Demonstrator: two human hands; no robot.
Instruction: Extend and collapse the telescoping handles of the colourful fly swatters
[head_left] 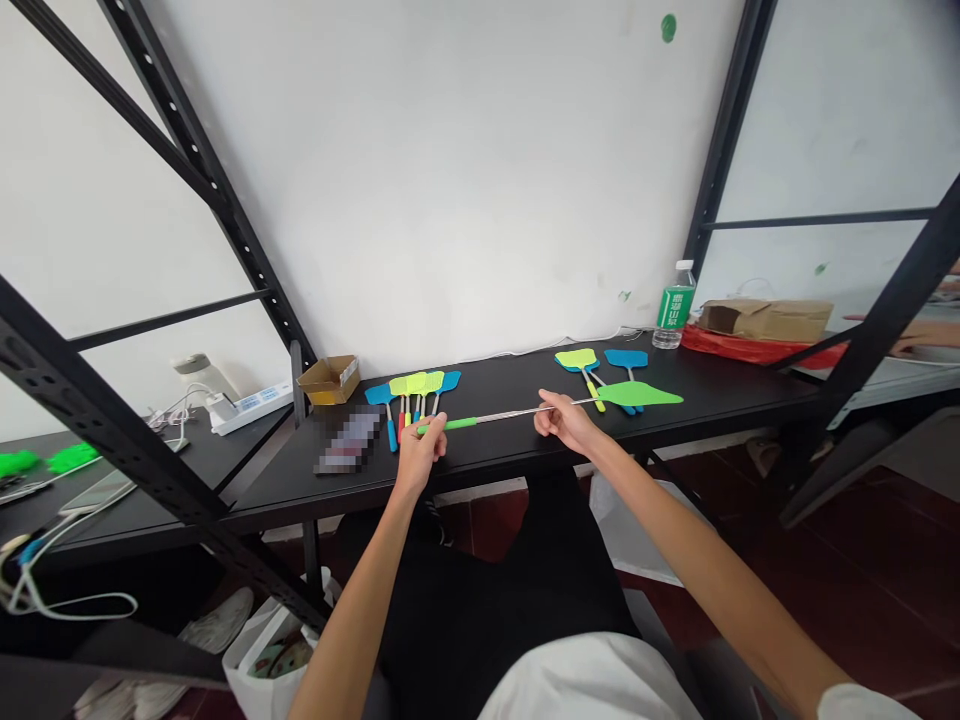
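Observation:
A green fly swatter (639,393) with a thin metal rod lies crosswise in front of me, held above the black tabletop. My left hand (422,450) is closed around its green handle. Farther along, my right hand (566,422) pinches the metal rod close to the swatter's head, which points right. Behind my left hand, several fly swatters (416,384) with yellow and blue heads lie side by side. A smaller group, with a yellow swatter (576,359) and a blue swatter (627,358), rests beyond my right hand, partly hidden by the green head.
An open cardboard box (330,380) stands at the table's back left, with a blurred flat object (349,440) before it. A water bottle (674,306) stands back right, near another carton (765,318) on red plastic. Black shelf posts (247,255) flank the table (495,458).

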